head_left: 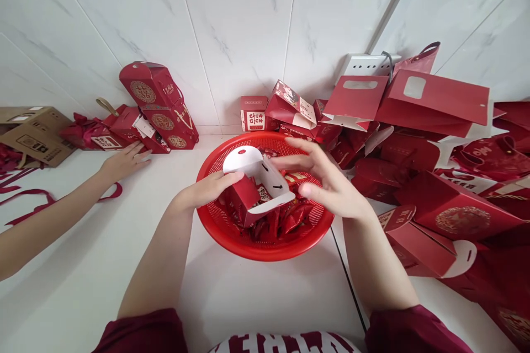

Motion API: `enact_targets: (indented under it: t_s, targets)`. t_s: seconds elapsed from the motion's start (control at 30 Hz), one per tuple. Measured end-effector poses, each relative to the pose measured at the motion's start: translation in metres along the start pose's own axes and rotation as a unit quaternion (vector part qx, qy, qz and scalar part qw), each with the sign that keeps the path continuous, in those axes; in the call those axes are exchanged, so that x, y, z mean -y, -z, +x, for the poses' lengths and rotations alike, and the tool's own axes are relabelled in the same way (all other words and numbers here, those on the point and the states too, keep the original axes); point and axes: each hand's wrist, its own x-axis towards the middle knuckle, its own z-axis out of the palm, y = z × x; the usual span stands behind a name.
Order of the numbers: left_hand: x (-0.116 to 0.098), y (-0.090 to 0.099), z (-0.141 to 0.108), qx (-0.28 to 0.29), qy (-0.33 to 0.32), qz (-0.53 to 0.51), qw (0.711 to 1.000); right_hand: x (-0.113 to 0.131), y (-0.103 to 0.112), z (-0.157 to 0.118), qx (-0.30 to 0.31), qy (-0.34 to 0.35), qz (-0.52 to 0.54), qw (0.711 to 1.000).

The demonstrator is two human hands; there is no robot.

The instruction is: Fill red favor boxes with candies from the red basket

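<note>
A small red gift box with white inner flaps is tilted over a red plastic basket, its top open. My left hand grips the box at its left side, thumb on the near edge. Inside the box I see a red printed piece. Wrapped red candies lie in the basket below and around the box. My right hand hovers at the right of the box, over the basket rim, fingers spread and apart, with nothing visible in them.
Another person's hand rests by small red boxes at left, near two stacked boxes and a cardboard carton. Many red gift boxes crowd the right side. A white power strip leans on the tiled wall.
</note>
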Motion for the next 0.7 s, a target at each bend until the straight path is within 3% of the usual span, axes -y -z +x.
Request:
enact_targets:
  t_s: [0.1,0.2,0.37,0.53,0.7]
  targets:
    - [0.001,-0.001,0.002,0.008,0.005,-0.002,1.0,0.002,0.002,0.001,0.136,0.015,-0.028,0.99]
    - [0.001,-0.001,0.002,0.041,0.014,0.069,0.997,0.001,-0.002,0.004,0.181,-0.008,-0.078,0.98]
    - [-0.007,-0.004,-0.002,0.041,-0.035,0.152,0.987,-0.003,-0.012,0.007,0.126,-0.019,-0.117,0.985]
    - [-0.023,-0.014,-0.014,-0.044,-0.118,0.184,0.975,-0.004,-0.016,0.006,0.075,-0.022,-0.16,0.984]
    - [-0.03,-0.02,-0.029,-0.045,-0.121,0.303,0.944,-0.006,-0.018,0.004,0.022,-0.001,-0.176,0.984]
